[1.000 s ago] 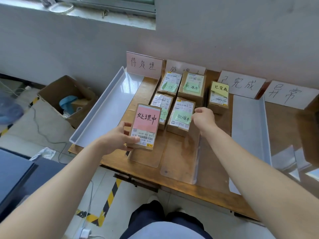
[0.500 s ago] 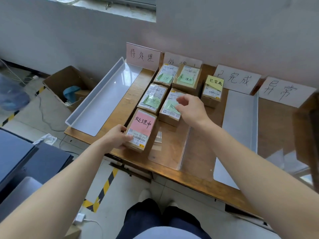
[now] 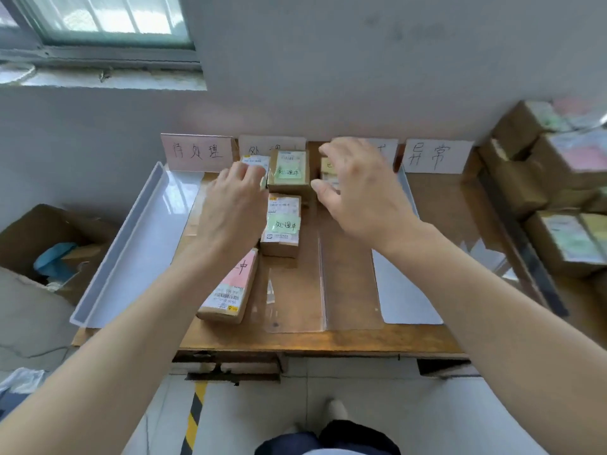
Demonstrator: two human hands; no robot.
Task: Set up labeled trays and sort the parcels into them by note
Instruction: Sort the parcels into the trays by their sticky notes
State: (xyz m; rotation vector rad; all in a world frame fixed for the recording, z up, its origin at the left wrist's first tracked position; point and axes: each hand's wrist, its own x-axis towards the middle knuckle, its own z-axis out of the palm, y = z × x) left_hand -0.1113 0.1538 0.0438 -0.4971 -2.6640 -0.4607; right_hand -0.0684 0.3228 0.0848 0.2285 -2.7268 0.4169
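Note:
Several brown parcels lie in the clear second tray (image 3: pixel 295 310). A pink-note parcel (image 3: pixel 230 287) lies nearest me and no hand holds it. Beyond it sit a green-note parcel (image 3: pixel 283 224) and a farther green-note parcel (image 3: pixel 289 172). My left hand (image 3: pixel 230 205) reaches over the tray's left column, its fingertips on the far left parcel (image 3: pixel 256 160). My right hand (image 3: pixel 358 192) hovers with spread fingers over the yellow-note parcel (image 3: pixel 328 165) and holds nothing. Label cards stand along the wall: a pink one (image 3: pixel 197 152) and a white one (image 3: pixel 437 156); my hands hide parts of the two between.
A white tray (image 3: pixel 138 244) lies at the table's left edge and a pale tray (image 3: pixel 404 290) right of the clear one. More parcels are stacked at the right (image 3: pixel 558 192). An open cardboard box (image 3: pixel 42 244) stands on the floor at the left.
My left hand let go of the pink-note parcel, which now lies in the clear tray, and reached to the far parcels. My right hand moved from the green-note parcel toward the yellow-note one.

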